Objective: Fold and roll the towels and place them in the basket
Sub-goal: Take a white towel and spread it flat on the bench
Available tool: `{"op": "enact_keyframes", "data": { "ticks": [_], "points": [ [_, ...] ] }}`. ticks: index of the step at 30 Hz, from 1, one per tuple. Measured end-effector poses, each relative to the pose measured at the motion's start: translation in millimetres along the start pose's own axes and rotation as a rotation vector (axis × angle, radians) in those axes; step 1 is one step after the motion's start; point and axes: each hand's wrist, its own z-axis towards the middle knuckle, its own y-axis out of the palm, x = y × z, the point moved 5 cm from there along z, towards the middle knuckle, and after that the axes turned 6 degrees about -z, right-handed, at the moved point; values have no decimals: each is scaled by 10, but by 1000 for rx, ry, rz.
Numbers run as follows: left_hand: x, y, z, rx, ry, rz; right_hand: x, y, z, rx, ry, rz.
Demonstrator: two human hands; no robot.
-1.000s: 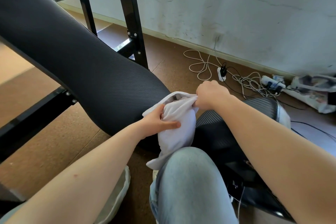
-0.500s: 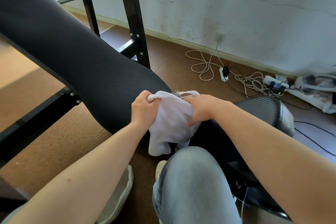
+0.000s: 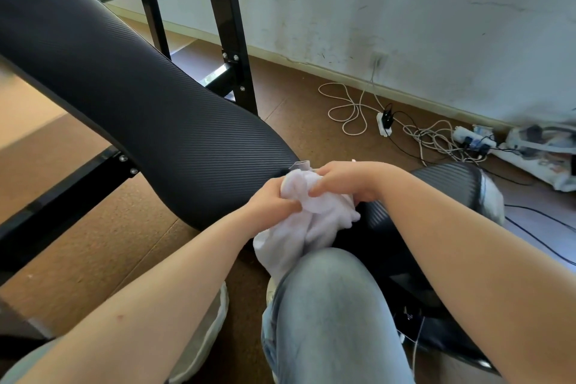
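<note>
A small white towel (image 3: 308,221) is bunched up between my hands, just above my right knee in light jeans. My left hand (image 3: 269,201) grips its left side with curled fingers. My right hand (image 3: 349,179) pinches the top of the cloth from the right. The lower part of the towel hangs down against the knee. No basket is in view.
A black padded weight bench (image 3: 140,97) runs from the upper left to the centre, its black steel frame (image 3: 230,25) standing behind it. White cables and a power strip (image 3: 383,123) lie on the brown floor by the wall. A second black pad (image 3: 445,181) sits under my right arm.
Both hands have drawn closer together and lower. The towel, held spread by its top edge half a second ago, is now crumpled between them.
</note>
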Motion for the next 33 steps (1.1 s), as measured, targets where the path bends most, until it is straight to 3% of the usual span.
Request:
{"op": "enact_keyframes", "data": {
  "ticks": [3,5,8,9,11,13,15,16,18,21,24,26,29,33],
  "points": [
    [-91,40,18,-32,79,300,-31,-142,59,109,26,307],
    [-151,-6,26,56,85,214,-120,-230,66,289,26,122],
    [-149,-203,-28,298,-8,-76,-127,-202,116,352,13,-715],
    [-140,-267,-33,349,-53,-192,-70,-135,140,295,1,-813],
    [-137,-346,-36,405,-163,-557,44,-56,177,189,-2,-781],
    [-61,-308,-95,345,-255,-994,117,-31,211,171,46,-744],
    [39,-321,-125,250,-206,-1218,108,-21,209,200,96,-763],
    [45,-318,-125,190,-168,-1235,97,-8,211,206,102,-775],
    [18,-320,-114,133,-126,-1026,42,30,216,213,55,-846],
    [-57,-353,-49,192,-12,-569,-77,90,221,223,-134,-865],
    [-51,-363,-44,317,88,-290,-104,129,217,172,-198,-822],
    [-84,-322,-30,325,13,-371,-24,137,236,131,-138,-870],
    [-134,-168,-52,224,-189,-723,72,129,227,107,-89,-834],
    [-315,-135,-22,297,-324,-877,29,136,261,141,-122,-719]
  ]
}}
